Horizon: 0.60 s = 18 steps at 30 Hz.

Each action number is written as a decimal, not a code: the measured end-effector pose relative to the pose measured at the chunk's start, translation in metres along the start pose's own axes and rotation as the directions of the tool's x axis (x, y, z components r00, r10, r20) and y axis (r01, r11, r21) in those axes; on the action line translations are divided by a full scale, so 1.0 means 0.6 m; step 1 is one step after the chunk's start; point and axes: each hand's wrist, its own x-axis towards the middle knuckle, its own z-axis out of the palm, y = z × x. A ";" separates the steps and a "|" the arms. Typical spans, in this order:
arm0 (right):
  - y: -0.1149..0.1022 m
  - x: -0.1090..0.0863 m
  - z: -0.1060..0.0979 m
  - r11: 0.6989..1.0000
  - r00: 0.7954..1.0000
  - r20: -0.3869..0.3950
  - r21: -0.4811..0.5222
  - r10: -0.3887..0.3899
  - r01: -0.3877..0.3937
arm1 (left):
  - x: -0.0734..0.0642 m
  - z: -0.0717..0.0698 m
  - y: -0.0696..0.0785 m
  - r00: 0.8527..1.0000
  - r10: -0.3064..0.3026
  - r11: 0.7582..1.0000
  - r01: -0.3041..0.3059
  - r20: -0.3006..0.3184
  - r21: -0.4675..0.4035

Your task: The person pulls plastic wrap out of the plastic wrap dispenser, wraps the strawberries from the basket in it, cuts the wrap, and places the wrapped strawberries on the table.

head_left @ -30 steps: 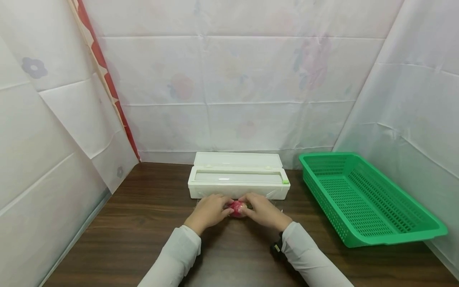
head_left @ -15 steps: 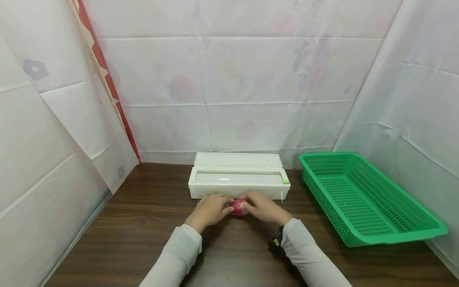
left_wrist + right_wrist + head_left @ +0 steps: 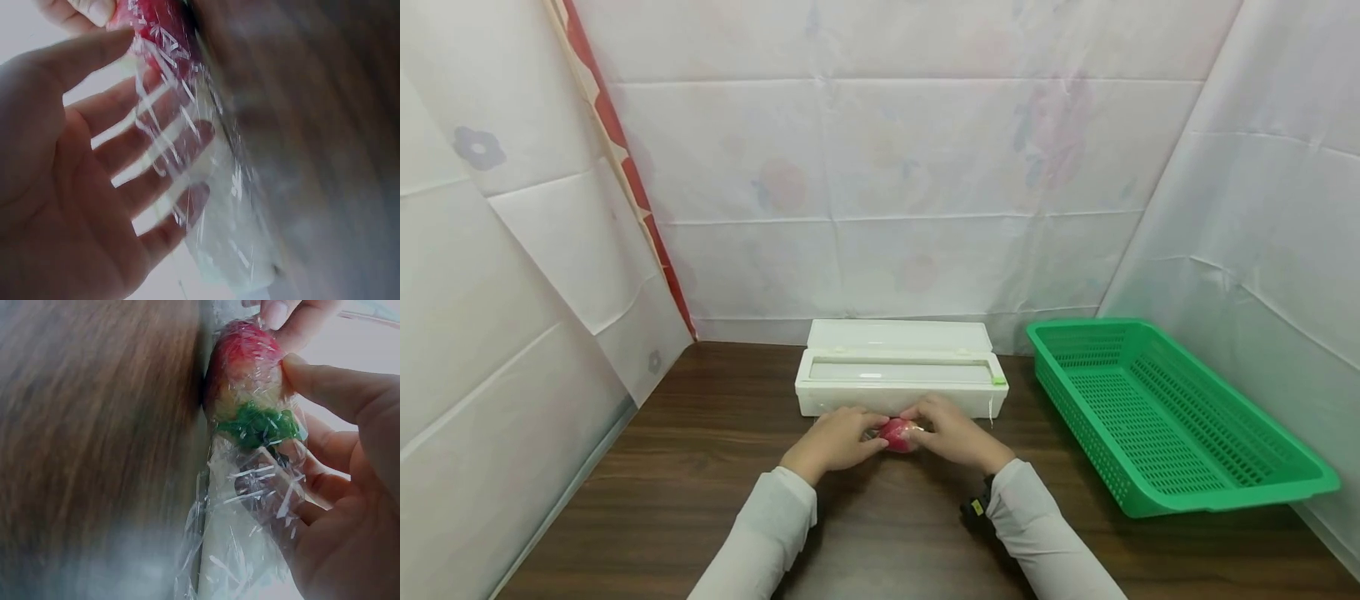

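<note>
A red strawberry [image 3: 897, 435] with a pale shoulder and green leaves [image 3: 259, 425] lies in clear cling film, just in front of a white cling film dispenser [image 3: 901, 398]. My left hand [image 3: 838, 439] holds its left end, the thumb at the red tip and the fingers spread behind the film [image 3: 187, 144]. On the other side my right hand [image 3: 955, 435] grips the wrapped fruit, its thumb on the red skin near the middle. Loose crinkled film trails past the leaves in the right wrist view. The dispenser's lid [image 3: 900, 335] is raised at the back.
A green perforated basket [image 3: 1078, 429] stands on the right of the dark wooden table [image 3: 700, 467]. A bright green piece [image 3: 998, 381] sits at the dispenser's right end. Pale patterned sheeting [image 3: 880, 167] encloses the back and sides.
The strawberry has turned slightly between the hands, so more smooth red shows in the head view. Both hands stay nearly in place. A thin film strand now hangs at the dispenser's right end.
</note>
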 end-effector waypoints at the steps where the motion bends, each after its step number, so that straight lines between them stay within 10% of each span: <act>1: -0.002 0.000 -0.001 1.000 1.000 -0.005 -0.016 -0.009 0.009 | -0.001 -0.002 -0.002 1.000 0.004 1.000 -0.004 0.007 -0.003; 7: -0.009 0.001 -0.003 0.999 1.000 -0.011 -0.046 0.006 -0.006 | -0.006 -0.027 -0.013 0.997 0.076 0.993 -0.076 0.002 -0.096; 11: -0.011 0.001 -0.002 0.999 1.000 -0.010 -0.048 -0.002 0.001 | -0.009 -0.050 -0.031 0.987 0.071 0.983 -0.094 -0.145 -0.160; 15: -0.012 0.000 -0.001 0.999 1.000 -0.007 -0.042 0.000 0.000 | -0.015 -0.073 -0.059 0.904 -0.032 0.989 -0.032 -0.427 -0.143; 18: -0.012 -0.001 -0.001 1.000 1.000 -0.004 -0.031 0.008 -0.008 | -0.021 -0.083 -0.083 0.844 -0.154 0.978 0.055 -0.514 -0.203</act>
